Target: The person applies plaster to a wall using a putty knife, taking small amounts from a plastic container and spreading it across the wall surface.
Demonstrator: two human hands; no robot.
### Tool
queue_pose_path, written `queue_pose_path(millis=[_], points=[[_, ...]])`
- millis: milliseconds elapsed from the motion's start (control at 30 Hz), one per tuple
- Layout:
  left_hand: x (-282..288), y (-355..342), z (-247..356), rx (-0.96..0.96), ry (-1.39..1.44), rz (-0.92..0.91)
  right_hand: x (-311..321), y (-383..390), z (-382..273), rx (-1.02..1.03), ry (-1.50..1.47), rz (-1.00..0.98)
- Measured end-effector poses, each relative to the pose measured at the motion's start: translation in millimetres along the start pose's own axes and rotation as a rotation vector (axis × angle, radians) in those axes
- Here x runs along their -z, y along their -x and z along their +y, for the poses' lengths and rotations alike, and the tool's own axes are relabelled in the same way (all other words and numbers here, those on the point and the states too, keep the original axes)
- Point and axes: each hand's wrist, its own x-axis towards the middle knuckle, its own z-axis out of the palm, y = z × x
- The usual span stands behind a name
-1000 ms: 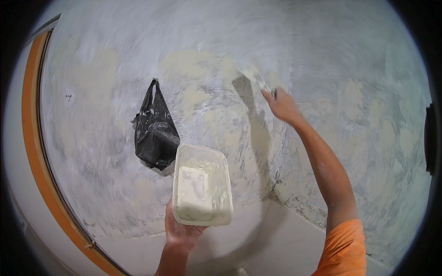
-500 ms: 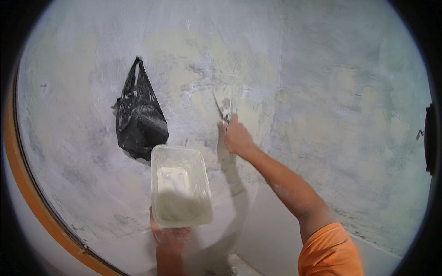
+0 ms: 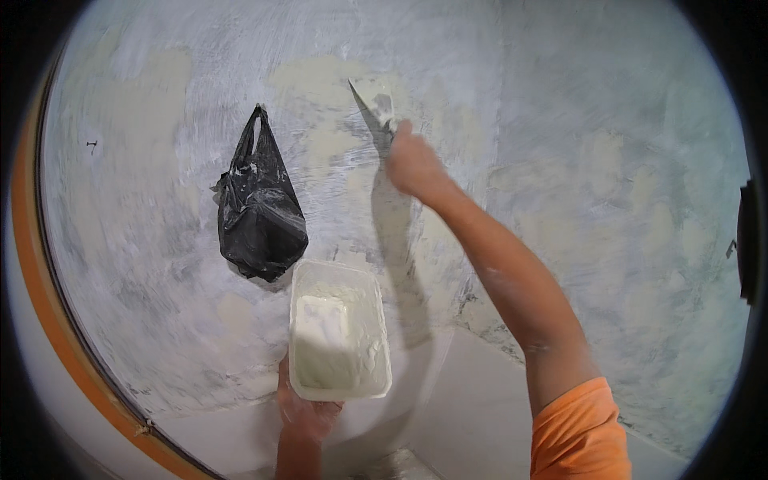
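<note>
At the lower centre of the frame, the person's left hand (image 3: 306,410) has hold of a white, translucent, rectangular plastic tub with rounded corners (image 3: 382,352) from below and behind; a digit runs up along the tub's left side, while most of the fingers are hidden behind it, so how widely they are spread cannot be told. The tub's open mouth faces the camera, and a pale cream paste (image 3: 320,340) coats its bottom and walls. Above and to the right, just up from the centre of the frame, the right hand (image 3: 416,166) is closed in a fist around a flat-bladed metal scraper (image 3: 384,106), whose handle is mostly covered by the fingers. The blade points up and to the left, smeared with pale material, in front of a grey-white plastered wall (image 3: 576,88) with cream patches; whether it touches the surface is not clear. A bare forearm leads from this hand to a bright orange fabric sleeve (image 3: 580,432) at the lower right. Left of centre, a crumpled black plastic bag (image 3: 264,228) hangs against the wall by its handle, its bottom just beside the tub's upper left corner. An orange strip of trim (image 3: 50,320) curves down the left edge of the frame.
</note>
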Motion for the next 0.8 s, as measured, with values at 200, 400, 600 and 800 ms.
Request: queue_pose_path(millis=[200, 400, 600, 800], points=[[12, -6, -2, -0.084, -0.070, 0.097, -62, 110, 8, -0.202, -0.013, -0.324], [20, 8, 2, -0.132, -0.071, 0.029, 10, 147, 13, -0.083, 0.252, -0.508], [-3, 15, 4, -0.227, -0.146, 0.034, 52, 62, -41, 0.081, 0.079, -0.192], [21, 19, 8, -0.268, -0.351, -0.050, -24, 44, -62, 0.017, -0.096, -0.083]])
